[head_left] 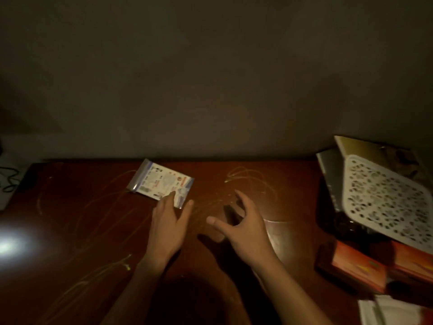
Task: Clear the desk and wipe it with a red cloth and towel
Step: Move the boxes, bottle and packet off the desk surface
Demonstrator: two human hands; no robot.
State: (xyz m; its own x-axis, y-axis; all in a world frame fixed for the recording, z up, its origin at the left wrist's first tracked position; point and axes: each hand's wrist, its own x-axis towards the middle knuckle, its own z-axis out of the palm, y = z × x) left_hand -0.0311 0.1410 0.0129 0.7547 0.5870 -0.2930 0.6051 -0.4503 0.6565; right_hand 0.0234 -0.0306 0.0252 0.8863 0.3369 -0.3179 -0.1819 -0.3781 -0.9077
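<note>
Brown counter, hands open over it; clearing not yet finished.
Left hand flat, fingertips on the packet just ahead of it; right hand spread and empty beside it; best to slide the packet toward the edge, then pinch and lift; stack sits far right; no red cloth visible.

Packet on tabletop near back edge, left hand at its near corner, right hand just right of it, perforated tray atop stacked books at right edge, boxes in front of stack
</note>
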